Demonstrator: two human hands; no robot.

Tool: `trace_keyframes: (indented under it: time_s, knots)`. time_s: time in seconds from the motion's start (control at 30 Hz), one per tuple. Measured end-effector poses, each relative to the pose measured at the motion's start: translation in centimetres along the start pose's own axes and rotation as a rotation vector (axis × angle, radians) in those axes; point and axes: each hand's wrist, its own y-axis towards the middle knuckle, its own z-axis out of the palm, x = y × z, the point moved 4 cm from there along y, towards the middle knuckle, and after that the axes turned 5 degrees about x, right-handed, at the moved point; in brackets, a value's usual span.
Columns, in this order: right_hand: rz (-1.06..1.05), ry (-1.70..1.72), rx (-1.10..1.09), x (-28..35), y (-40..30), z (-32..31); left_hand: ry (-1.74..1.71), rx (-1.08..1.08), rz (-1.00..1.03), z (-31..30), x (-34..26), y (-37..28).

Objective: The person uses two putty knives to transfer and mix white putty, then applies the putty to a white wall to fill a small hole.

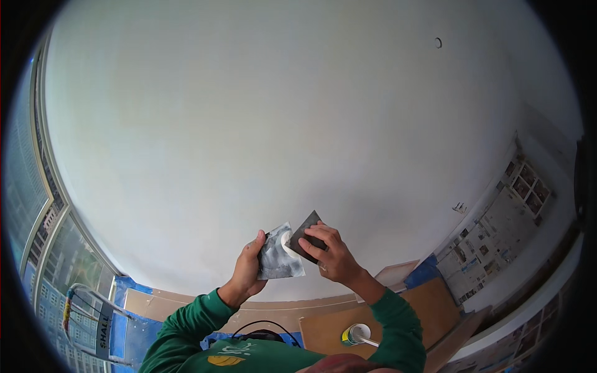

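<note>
My left hand (248,265) grips a flat, squarish putty board (279,261) by its left side, thumb along the edge. Grey and white smears cover its face. In my right hand (339,259) is a dark, flat scraper blade (306,238), fingers spread across its upper face. The scraper's left edge meets a lump of white putty (288,245) at the board's right side; part of the lump is hidden behind the blade. Both tools are held in front of a pale, smooth wall (242,126).
A paint can (349,335) with a white handle sticking out stands on a brown board (322,328) below my right forearm. Blue sheeting (140,326) lies along the floor. Windows (70,252) and a metal frame (74,321) are at left. Newspaper-like sheets (485,242) cover the right side.
</note>
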Motion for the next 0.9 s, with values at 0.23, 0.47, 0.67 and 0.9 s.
trace_keyframes:
  time_s: [0.23, 0.47, 0.67, 0.9]
  knots:
    - [0.496, 0.472, -0.334, -2.6, 2.0, 0.1, 0.204, -0.12, 0.449, -3.3, -7.0, 0.0]
    - [1.131, 1.812, -0.55, 3.5, 7.5, 2.2, 1.245, -0.121, 1.391, -4.6, -11.6, -1.6]
    - [1.203, 1.966, -0.318, 7.0, 10.7, 5.6, 1.507, 0.072, 1.646, -5.8, -12.3, -3.9]
    - [1.235, 1.795, -0.189, 4.4, 10.5, 6.2, 1.836, 0.137, 1.662, -8.5, -13.5, -2.7]
